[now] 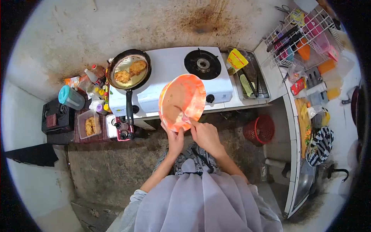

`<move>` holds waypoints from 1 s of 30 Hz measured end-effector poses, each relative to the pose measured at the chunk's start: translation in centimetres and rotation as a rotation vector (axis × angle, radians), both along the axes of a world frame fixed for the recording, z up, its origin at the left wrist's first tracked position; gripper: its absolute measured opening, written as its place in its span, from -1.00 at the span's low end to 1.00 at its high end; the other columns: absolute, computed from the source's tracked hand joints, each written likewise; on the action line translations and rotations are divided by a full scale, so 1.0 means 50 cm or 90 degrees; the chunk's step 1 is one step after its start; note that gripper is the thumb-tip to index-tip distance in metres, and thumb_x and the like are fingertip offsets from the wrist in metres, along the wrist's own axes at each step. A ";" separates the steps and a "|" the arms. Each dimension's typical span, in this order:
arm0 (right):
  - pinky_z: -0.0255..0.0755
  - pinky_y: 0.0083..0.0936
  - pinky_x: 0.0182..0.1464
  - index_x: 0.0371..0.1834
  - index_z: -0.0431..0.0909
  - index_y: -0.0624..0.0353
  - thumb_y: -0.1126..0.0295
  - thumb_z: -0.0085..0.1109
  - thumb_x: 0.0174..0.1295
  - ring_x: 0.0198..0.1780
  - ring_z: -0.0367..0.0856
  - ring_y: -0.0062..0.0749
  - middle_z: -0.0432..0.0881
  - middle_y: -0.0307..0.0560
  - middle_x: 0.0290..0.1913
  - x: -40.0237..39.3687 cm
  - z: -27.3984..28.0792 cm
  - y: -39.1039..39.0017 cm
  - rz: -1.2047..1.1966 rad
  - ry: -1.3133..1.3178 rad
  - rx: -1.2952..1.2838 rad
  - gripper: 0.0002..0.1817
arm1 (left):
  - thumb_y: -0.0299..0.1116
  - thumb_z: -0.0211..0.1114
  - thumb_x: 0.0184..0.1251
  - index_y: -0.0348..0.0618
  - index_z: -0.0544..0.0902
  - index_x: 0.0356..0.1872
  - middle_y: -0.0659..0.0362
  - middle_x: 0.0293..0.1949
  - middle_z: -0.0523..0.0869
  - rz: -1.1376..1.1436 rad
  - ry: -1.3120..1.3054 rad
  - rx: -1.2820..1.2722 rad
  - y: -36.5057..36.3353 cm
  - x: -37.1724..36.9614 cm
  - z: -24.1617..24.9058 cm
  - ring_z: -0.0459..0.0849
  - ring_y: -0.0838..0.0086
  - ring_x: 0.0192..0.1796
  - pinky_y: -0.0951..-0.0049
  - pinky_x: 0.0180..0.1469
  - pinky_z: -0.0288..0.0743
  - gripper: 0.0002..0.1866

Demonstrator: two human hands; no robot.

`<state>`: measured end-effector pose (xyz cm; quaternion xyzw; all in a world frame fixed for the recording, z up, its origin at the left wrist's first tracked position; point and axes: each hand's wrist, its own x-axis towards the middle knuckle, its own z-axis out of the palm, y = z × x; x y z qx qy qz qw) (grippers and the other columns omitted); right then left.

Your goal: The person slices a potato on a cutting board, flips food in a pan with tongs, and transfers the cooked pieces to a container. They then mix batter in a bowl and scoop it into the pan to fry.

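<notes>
An orange and white marbled bowl (195, 91), tilted, is held up in front of the white stove (166, 62). My left hand (174, 140) is closed on the bowl's lower left rim. In my right hand (205, 135) is a spoon (184, 116), whose end dips into pale batter (172, 106) inside the bowl. Behind and to the left, a black frying pan (128, 88) rests on the stove's left burner, with two golden fried pieces (137, 67) in oil.
A plastic container (80, 131) of fried food stands at the left, near bottles (92, 76) and a teal-lidded jug (72, 99). A metal tray (258, 73) lies right of the stove. A dish rack (301, 38) fills the back right corner. A red basket (264, 129) stands below.
</notes>
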<state>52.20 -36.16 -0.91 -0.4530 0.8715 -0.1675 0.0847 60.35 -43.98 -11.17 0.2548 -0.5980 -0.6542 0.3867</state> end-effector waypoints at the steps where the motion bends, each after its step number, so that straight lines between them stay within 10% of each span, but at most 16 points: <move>1: 0.41 -0.26 -0.44 -0.11 0.45 0.23 0.39 -0.05 0.05 -0.61 0.53 -0.14 0.51 0.06 -0.68 0.000 -0.002 -0.001 -0.004 -0.002 0.000 -0.68 | -0.60 -0.04 0.18 -0.28 -0.09 0.20 0.04 0.03 0.32 -0.005 -0.037 0.007 0.002 0.002 0.004 0.37 0.42 0.05 0.50 0.07 0.25 -0.41; 12: 0.40 -0.41 -0.31 -0.02 0.43 0.20 0.34 -0.08 0.14 -0.34 0.58 -0.19 0.55 0.20 -0.37 -0.015 -0.074 -0.007 -0.063 -0.387 -0.248 -0.66 | -0.58 -0.04 0.17 -0.27 0.09 0.11 0.05 -0.04 0.37 -0.044 -0.107 -0.128 -0.014 0.003 -0.072 0.51 0.45 -0.13 0.53 -0.18 0.52 -0.54; 20: 0.33 -0.63 -0.08 -0.01 0.37 0.40 0.44 -0.14 0.19 -0.12 0.50 -0.49 0.54 0.08 -0.13 -0.104 -0.047 -0.004 -0.032 -0.531 -0.258 -0.67 | -0.59 -0.03 0.14 -0.08 -0.01 0.17 0.06 0.05 0.33 -0.150 -0.036 0.347 -0.022 0.008 0.011 0.44 0.33 0.03 0.35 -0.12 0.53 -0.43; 26: 0.33 -0.39 -0.28 0.00 0.42 0.13 0.43 -0.04 0.08 -0.40 0.55 -0.35 0.57 -0.03 -0.47 -0.082 0.036 -0.009 0.000 0.021 0.201 -0.64 | -0.59 -0.05 0.14 -0.07 0.02 0.18 0.10 0.08 0.32 -0.183 -0.074 0.357 -0.040 0.018 0.024 0.44 0.34 0.03 0.31 -0.07 0.50 -0.44; 30: 0.24 -0.42 -0.40 0.03 0.41 0.01 0.44 0.00 -0.03 -0.51 0.49 -0.45 0.49 -0.24 -0.60 -0.106 0.002 0.011 0.151 0.239 0.036 -0.55 | -0.60 -0.04 0.13 -0.11 0.05 0.16 0.10 0.07 0.34 -0.191 -0.054 0.371 -0.049 0.018 0.039 0.46 0.35 0.02 0.32 -0.08 0.50 -0.46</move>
